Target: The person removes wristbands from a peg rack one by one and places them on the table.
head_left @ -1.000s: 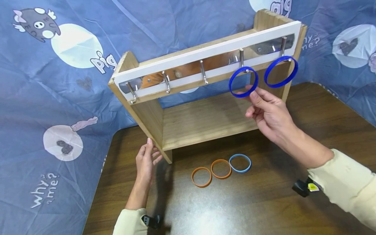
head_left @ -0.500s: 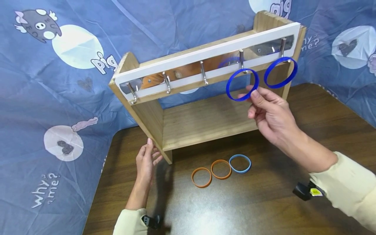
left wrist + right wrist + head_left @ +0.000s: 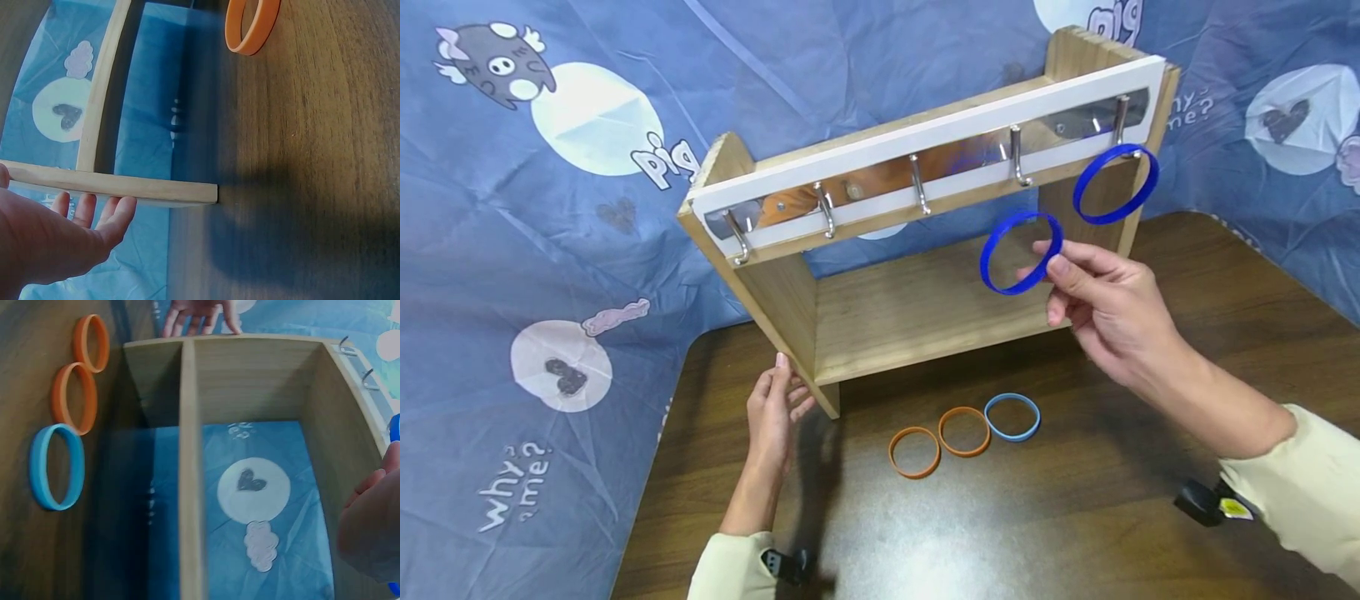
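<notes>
My right hand (image 3: 1120, 312) pinches a dark blue wristband (image 3: 992, 254) between thumb and fingers, held in the air below the second hook from the right (image 3: 1018, 158). Another dark blue wristband (image 3: 1078, 196) hangs from the rightmost hook (image 3: 1121, 121). In the head view, my left hand (image 3: 771, 417) rests against the left side panel of the wooden shelf (image 3: 760, 308). Its fingers (image 3: 119, 215) touch the panel's outer face, fairly straight. The right wrist view shows only part of my right hand (image 3: 375, 519), and the held band is mostly cut off there.
Two orange wristbands (image 3: 891, 454) (image 3: 56, 400) and a light blue wristband (image 3: 1038, 421) lie in a row on the brown table (image 3: 1075, 517) before the shelf. Three more hooks, such as the leftmost hook (image 3: 737, 237), line the white rail (image 3: 880, 137). A blue patterned cloth (image 3: 625, 250) hangs behind.
My right hand has drawn the blue wristband down and slightly right, away from the second hook from the right. My left hand and the bands on the table stay put.
</notes>
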`<action>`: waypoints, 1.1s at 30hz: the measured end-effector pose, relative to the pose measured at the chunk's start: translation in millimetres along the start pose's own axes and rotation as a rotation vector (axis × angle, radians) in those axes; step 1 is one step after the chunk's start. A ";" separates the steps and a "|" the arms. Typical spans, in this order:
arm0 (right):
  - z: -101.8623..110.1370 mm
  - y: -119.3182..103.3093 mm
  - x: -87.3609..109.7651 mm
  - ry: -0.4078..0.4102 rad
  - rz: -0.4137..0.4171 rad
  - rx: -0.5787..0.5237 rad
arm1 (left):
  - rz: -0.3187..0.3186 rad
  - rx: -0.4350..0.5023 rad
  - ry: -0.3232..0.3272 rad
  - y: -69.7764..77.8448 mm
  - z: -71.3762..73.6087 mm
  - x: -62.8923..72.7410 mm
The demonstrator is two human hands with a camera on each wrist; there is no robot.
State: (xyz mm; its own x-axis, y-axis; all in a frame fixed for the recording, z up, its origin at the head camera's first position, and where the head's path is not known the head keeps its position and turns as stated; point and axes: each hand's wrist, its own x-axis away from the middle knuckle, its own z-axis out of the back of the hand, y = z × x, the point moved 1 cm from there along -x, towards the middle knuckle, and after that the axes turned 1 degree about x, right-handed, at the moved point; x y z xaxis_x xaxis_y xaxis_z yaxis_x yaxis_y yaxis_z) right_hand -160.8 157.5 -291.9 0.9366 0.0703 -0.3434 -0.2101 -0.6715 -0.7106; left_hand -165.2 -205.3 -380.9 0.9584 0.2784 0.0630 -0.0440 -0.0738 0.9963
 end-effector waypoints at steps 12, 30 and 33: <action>27.0 10.9 15.7 -0.024 -0.114 0.163 | 0.000 -0.001 -0.007 0.1 -0.5 0.5; 75.1 28.5 34.0 0.084 -0.315 0.559 | -0.001 -0.023 -0.008 1.3 -0.5 1.7; 86.4 32.2 37.2 0.082 -0.406 0.723 | -0.004 -0.023 -0.011 1.3 -0.6 1.7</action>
State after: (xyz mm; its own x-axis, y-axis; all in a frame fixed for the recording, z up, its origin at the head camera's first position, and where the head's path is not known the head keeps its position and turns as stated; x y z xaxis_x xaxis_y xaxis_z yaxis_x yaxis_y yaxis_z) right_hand -156.9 202.2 -380.6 0.9899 0.1322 0.0509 0.0465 0.0362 -0.9983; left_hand -163.7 -204.3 -379.4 0.9615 0.2685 0.0588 -0.0467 -0.0512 0.9976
